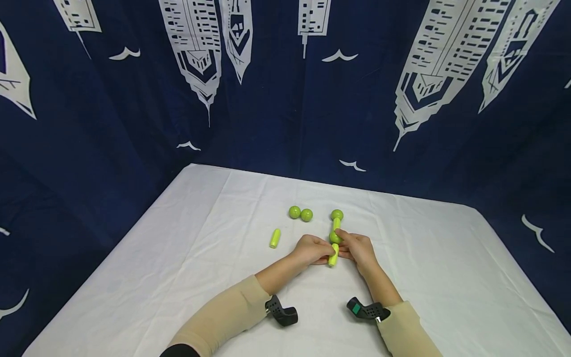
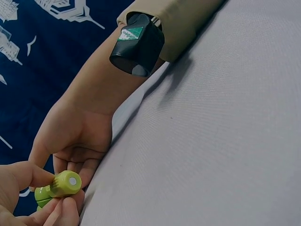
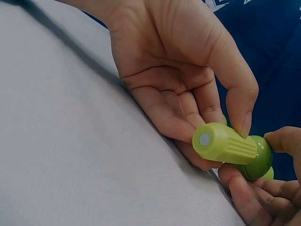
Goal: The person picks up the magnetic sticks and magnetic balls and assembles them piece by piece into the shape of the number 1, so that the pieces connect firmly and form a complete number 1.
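My left hand (image 1: pixel 312 249) pinches a yellow-green magnetic rod (image 1: pixel 332 258) between thumb and fingers. Ridges run along the rod's side, and a grey metal disc marks its near end (image 3: pixel 204 139). The right hand (image 1: pixel 360 249) grips a glossy green ball (image 1: pixel 335 238), with the thumb on one side and fingers beneath. In the right wrist view, the rod's far end meets this ball (image 3: pixel 261 160). Beyond it a second rod (image 1: pixel 336 225) leads to another green ball (image 1: pixel 337 214), all roughly in a line.
Two loose green balls, a left one (image 1: pixel 294 212) and a right one (image 1: pixel 306 214), lie side by side behind the left hand. Another yellow-green rod (image 1: pixel 275 238) lies farther left. White cloth covers the table (image 1: pixel 214 277); a dark blue printed curtain (image 1: pixel 276 134) hangs behind it.
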Tool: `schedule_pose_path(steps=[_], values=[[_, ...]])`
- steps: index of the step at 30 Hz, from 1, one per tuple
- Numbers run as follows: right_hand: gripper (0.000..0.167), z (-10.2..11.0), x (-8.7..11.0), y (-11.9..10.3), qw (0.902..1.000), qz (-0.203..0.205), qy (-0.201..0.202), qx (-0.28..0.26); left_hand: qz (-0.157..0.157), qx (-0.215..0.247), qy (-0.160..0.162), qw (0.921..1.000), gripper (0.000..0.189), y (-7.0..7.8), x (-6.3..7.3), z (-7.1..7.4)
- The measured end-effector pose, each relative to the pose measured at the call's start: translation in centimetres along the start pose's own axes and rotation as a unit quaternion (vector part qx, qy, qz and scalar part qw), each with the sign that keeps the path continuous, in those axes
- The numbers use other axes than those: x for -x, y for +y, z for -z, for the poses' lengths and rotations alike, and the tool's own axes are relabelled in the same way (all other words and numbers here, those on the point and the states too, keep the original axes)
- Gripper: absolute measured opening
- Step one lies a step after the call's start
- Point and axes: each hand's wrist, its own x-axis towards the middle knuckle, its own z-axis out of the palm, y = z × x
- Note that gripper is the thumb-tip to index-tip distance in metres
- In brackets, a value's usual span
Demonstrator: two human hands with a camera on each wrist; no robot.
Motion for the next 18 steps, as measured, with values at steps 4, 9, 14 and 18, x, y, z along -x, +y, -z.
schedule_pose_path(steps=[4, 9, 14, 18], values=[[0.044, -0.03, -0.04, 0.05, 1.0000, 0.000, 0.002, 0.002, -0.002, -0.003, 0.003, 1.0000, 0.011, 0.08, 0.08, -0.09], [0.045, -0.04, 0.04, 0.04, 1.0000, 0.000, 0.001, 0.002, 0.000, -0.009, 0.010, 0.9999, 0.009, 0.09, 0.09, -0.20], [0.045, -0.06, 0.05, 0.00, 1.0000, -0.002, 0.003, 0.003, 0.004, -0.009, 0.015, 0.9998, 0.010, 0.04, -0.07, -0.29], [0.045, -0.04, 0.01, 0.01, 1.0000, 0.000, 0.004, 0.003, 0.005, -0.007, 0.015, 0.9999, 0.009, 0.07, -0.05, -0.28]])
